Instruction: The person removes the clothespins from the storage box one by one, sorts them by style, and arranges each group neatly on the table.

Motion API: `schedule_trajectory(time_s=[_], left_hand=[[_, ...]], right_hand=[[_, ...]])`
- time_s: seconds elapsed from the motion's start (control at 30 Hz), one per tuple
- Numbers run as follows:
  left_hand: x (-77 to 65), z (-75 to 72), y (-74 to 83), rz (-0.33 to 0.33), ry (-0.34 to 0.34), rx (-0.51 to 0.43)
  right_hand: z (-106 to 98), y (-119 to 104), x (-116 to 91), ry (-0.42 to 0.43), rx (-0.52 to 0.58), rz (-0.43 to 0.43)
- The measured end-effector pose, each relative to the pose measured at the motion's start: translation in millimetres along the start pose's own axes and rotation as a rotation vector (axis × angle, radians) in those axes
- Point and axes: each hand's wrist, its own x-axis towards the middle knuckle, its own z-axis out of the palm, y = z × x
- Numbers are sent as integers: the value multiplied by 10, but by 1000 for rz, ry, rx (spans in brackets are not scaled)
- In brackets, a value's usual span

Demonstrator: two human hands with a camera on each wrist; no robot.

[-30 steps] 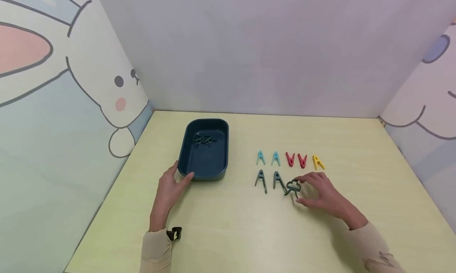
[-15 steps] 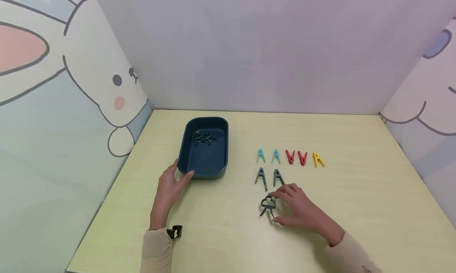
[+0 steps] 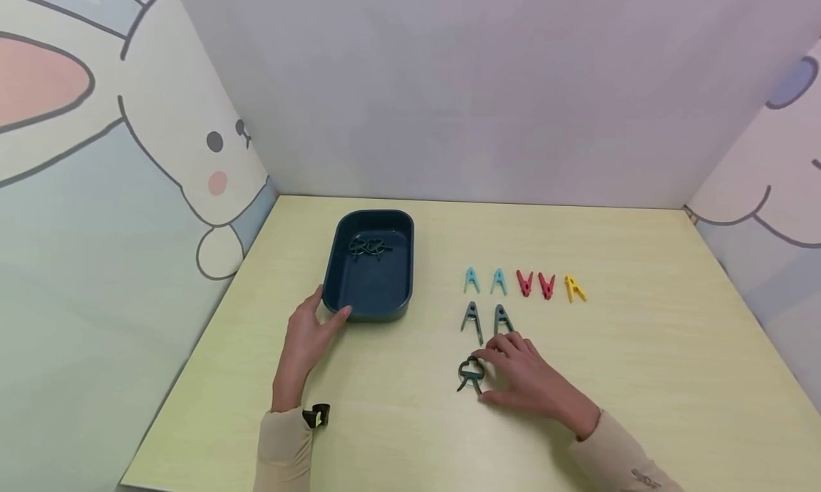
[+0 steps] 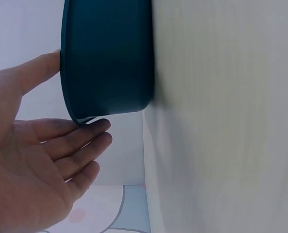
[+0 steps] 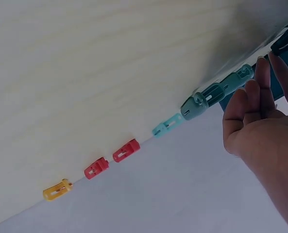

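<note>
A dark blue tray (image 3: 368,285) stands at the left of the table, holding two dark green plant clips (image 3: 377,247) with lobed loops. My left hand (image 3: 308,346) touches its near left corner, thumb at the near rim and the fairly straight fingers along the outside. My right hand (image 3: 529,378) holds another dark green plant clip (image 3: 471,373) by its right side, between thumb and fingers, low over the table. In the right wrist view only a dark part of this clip (image 5: 287,41) shows. Just behind the right hand lie two grey-green clothespins (image 3: 472,317), the right one partly covered by the fingers.
A row of small clothespins lies farther back: two light blue pins (image 3: 472,279), two red pins (image 3: 524,284) and a yellow pin (image 3: 574,289). Walls with painted cartoon figures rise at the table's left and right edges, and a plain wall (image 3: 449,100) at the back.
My right hand has carried the plant clip left and nearer to me, away from beside the grey-green clothespins, slowing lately. My left hand has stayed at the tray.
</note>
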Motion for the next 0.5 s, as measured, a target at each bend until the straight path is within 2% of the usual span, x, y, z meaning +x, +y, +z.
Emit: schedule_trajectory(time_s=[0.5], left_hand=[[-13,1,24,-8,2,3]], right_hand=[[-32,-18,50,-36,-14,21]])
